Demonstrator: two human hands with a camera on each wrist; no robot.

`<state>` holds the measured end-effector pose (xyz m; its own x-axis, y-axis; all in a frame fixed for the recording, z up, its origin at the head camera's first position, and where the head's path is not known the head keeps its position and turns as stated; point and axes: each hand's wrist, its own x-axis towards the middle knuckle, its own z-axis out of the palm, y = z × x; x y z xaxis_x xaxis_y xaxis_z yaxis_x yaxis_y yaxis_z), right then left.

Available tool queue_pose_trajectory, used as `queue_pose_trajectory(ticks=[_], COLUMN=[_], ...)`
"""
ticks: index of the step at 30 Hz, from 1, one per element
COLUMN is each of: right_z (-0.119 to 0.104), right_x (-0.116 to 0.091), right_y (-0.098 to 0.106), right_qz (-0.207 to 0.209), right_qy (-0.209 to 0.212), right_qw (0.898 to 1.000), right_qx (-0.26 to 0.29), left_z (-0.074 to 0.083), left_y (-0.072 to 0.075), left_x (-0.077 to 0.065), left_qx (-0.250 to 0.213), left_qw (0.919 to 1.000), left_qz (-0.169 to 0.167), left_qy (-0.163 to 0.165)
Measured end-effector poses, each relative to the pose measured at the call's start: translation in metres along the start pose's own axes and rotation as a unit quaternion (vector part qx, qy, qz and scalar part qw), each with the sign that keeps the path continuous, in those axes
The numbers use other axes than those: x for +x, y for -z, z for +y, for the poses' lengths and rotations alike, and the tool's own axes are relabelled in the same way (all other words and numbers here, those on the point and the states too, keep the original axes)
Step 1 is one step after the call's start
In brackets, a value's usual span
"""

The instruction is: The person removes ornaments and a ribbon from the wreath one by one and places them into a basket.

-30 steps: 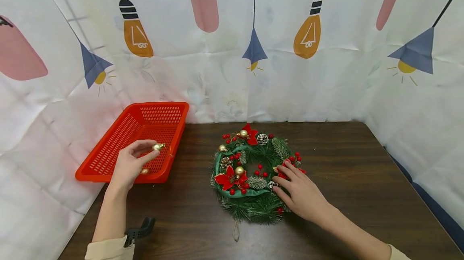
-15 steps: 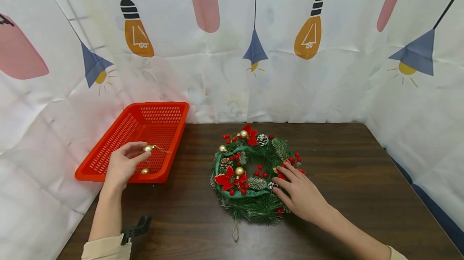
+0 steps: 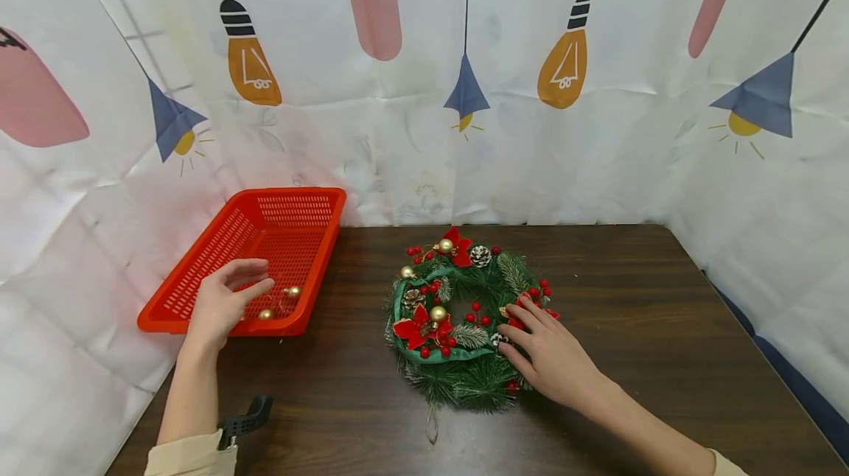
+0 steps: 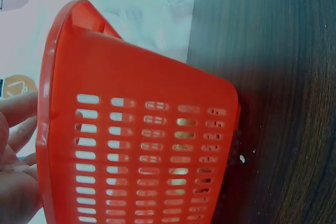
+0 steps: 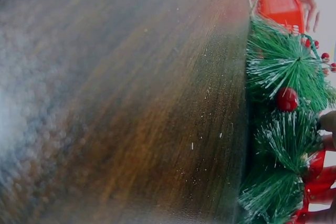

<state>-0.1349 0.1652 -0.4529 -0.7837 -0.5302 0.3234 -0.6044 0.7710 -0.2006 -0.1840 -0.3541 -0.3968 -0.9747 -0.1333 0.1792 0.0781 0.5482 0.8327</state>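
Over the near left part of the red plastic basket [image 3: 328, 255], my left hand [image 3: 228, 295] hovers with thumb and fingers parted and nothing between them. Two small gold ball ornaments lie in the basket: one gold ornament [image 3: 292, 292] near its right wall and another gold ornament [image 3: 266, 314] at the near end. In the left wrist view the basket wall [image 4: 142, 72] hides part of that hand. My right hand [image 3: 553, 354] rests on the right side of a green Christmas wreath [image 3: 464, 380], fingers spread over a red flower. The wreath carries gold balls, pinecones, red berries and a green ribbon.
The basket and wreath stand on a dark brown wooden table [image 3: 637, 299], the basket at the back left corner. A white curtain [image 3: 398, 152] with printed lamps hangs behind. A twine loop [image 3: 432, 424] sticks out from the wreath's near edge.
The gold ornament pinched by my left hand has been let go and now lies in the basket. That hand has shifted slightly left. My right hand stays on the wreath.
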Motion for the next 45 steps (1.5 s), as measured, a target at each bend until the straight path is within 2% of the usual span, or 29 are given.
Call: queue_pose_trajectory(ticks=[4,10,20,31,37,45], right_z=[0.000,0.000,0.001,0.001,0.000,0.000], right_x=[0.000,0.000,0.001,0.001,0.001,0.000], right_y=[0.000,0.000,-0.001,-0.001,-0.001,-0.001], right_qz=[0.004,0.006,0.011,0.012,0.011,0.012], right_qy=[0.000,-0.002,0.003,0.008,0.007,0.008], right_qw=[1.000,1.000,1.000,1.000,1.000,1.000], right_qx=[-0.001,-0.001,-0.006,-0.006,-0.005,-0.007], left_z=[0.006,0.016,0.031,0.041,0.046,0.053], left_y=[-0.005,-0.017,-0.042,-0.073,-0.092,-0.117], left_x=[0.001,0.001,0.000,0.002,0.003,0.001], left_qx=[-0.016,-0.013,-0.027,-0.054,-0.074,-0.121], left_qw=[0.9996,0.9976,0.9929,0.9881,0.9866,0.9734], left_qz=[-0.010,-0.037,-0.072,-0.112,-0.108,-0.157], left_qy=[-0.021,-0.058,-0.090,-0.090,-0.097,-0.116])
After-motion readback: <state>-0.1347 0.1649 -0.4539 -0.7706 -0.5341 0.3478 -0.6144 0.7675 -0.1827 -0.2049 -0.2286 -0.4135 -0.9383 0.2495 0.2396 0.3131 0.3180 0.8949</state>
